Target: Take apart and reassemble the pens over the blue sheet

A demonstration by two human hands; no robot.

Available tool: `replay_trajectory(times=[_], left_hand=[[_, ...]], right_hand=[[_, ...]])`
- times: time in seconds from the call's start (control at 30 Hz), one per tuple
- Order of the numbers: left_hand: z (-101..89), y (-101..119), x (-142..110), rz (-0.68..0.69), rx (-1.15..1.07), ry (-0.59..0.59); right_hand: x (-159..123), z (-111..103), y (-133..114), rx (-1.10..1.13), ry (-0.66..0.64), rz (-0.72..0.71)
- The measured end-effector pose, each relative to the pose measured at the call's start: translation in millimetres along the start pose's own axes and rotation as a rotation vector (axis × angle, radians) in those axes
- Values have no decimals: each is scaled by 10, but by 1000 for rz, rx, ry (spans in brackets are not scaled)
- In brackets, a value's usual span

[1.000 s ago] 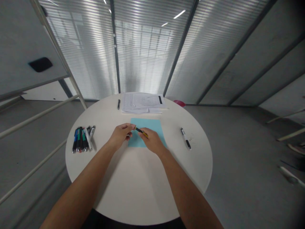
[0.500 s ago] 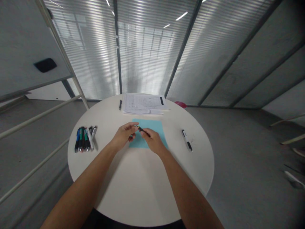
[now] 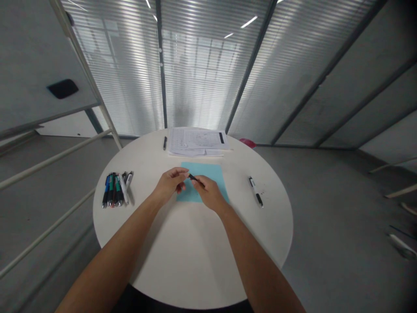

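Above a light blue sheet [image 3: 200, 168], my right hand [image 3: 210, 192] grips a short black pen part [image 3: 193, 177] between thumb and fingers. The fingertips of my left hand [image 3: 169, 183] are pinched at its upper left end. A small pale spot shows where they meet it; the finer detail is too small to make out. Much of the pen part is covered by my right fingers. Off to the right, a white and black pen [image 3: 256, 191] lies with tiny dark bits beside it.
On the left of the round white table [image 3: 192, 252] lies a bunch of blue, green and white pens [image 3: 115, 190]. Printed papers [image 3: 197, 141] sit at the back, with a dark pen [image 3: 165, 143] beside them. A metal-framed stand [image 3: 104, 108] rises at the left.
Both hands stay nearly in place. The yellowish tip between the fingers shows less now, as my left fingertips have shifted slightly at the end of the pen part.
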State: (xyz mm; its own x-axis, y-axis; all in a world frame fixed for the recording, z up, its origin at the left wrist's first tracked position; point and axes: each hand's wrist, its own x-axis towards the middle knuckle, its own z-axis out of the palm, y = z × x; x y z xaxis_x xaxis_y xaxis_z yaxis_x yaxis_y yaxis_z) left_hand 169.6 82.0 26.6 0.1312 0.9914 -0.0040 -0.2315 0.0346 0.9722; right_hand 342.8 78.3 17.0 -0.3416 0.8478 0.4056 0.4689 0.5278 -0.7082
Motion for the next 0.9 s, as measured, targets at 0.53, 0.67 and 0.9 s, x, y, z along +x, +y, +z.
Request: replay_trajectory(times=[0.53, 0.67, 0.9], left_hand=[[-53, -24, 36, -4, 68, 15], [-67, 2, 7, 14, 75, 16], [-73, 81, -50, 32, 96, 1]], right_hand=[[-5, -16, 17, -215, -15, -80], [-25, 27, -2, -212, 18, -44], [-53, 91, -63, -130, 52, 14]])
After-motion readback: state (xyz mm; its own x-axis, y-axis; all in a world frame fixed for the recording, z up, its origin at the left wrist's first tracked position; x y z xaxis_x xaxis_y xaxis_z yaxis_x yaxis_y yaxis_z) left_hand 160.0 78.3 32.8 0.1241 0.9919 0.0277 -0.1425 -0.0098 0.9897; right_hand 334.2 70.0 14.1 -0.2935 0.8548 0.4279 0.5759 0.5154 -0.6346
